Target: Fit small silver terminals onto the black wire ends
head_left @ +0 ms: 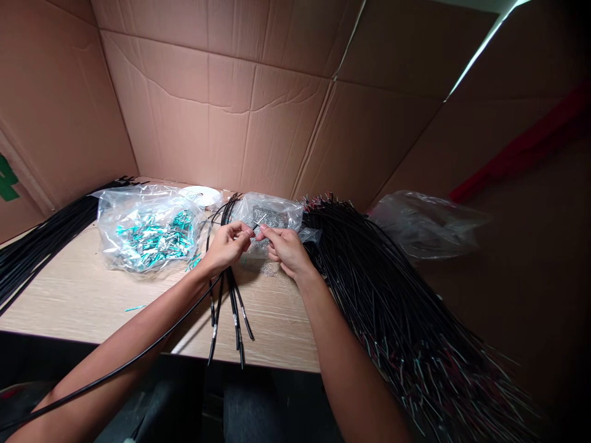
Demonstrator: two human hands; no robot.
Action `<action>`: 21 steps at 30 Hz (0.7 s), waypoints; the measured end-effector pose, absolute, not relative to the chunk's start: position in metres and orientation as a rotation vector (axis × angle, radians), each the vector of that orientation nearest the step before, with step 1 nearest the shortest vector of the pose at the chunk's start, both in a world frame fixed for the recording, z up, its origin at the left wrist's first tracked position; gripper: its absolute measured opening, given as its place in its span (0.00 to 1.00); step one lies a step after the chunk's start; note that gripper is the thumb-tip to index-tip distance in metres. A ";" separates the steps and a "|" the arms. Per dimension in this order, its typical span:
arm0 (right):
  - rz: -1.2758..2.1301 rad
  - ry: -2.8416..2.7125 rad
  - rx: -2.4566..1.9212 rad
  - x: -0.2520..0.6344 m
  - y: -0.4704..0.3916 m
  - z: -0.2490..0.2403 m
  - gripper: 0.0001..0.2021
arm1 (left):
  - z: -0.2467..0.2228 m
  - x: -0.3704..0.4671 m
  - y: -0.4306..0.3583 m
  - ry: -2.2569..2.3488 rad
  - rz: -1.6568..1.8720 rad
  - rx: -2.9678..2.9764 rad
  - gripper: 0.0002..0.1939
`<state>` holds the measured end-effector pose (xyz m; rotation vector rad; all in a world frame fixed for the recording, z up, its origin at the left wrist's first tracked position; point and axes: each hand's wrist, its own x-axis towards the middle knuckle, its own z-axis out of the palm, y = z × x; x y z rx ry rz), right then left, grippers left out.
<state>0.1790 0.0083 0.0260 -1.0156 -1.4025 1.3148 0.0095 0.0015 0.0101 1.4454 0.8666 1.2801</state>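
My left hand [229, 243] is closed in a pinch on a black cable [152, 346], which trails back along my left forearm to the lower left. Close beside it, my right hand [287, 248] pinches at the cable's end, thumb on top. A thin pale tip sticks up between the two hands; too small to tell what it is. Behind the hands lies a clear plastic bag [290, 212] of tiny silvery pieces. Several short black cables [236, 314] with silvery bands hang down under my left hand over the wooden table [277, 320].
A clear bag of teal and silver strips [152, 237] stands at left, with a loose strip [135, 308] in front. A white disc [201, 196] lies behind. Black cable bundles lie left [50, 234] and right [369, 271]. Another plastic bag [427, 221] sits far right. Cardboard walls [217, 123] surround the table.
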 end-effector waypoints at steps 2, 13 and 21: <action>1.319 -1.407 -1.006 0.179 0.008 0.026 0.20 | 0.010 0.009 0.001 0.924 1.325 1.524 0.17; 1.210 -1.458 -1.080 0.175 0.008 0.022 0.22 | 0.004 0.005 0.000 1.188 1.454 2.037 0.14; 1.306 -1.458 -1.022 0.176 0.009 0.021 0.20 | 0.006 0.005 -0.001 1.093 1.353 1.990 0.13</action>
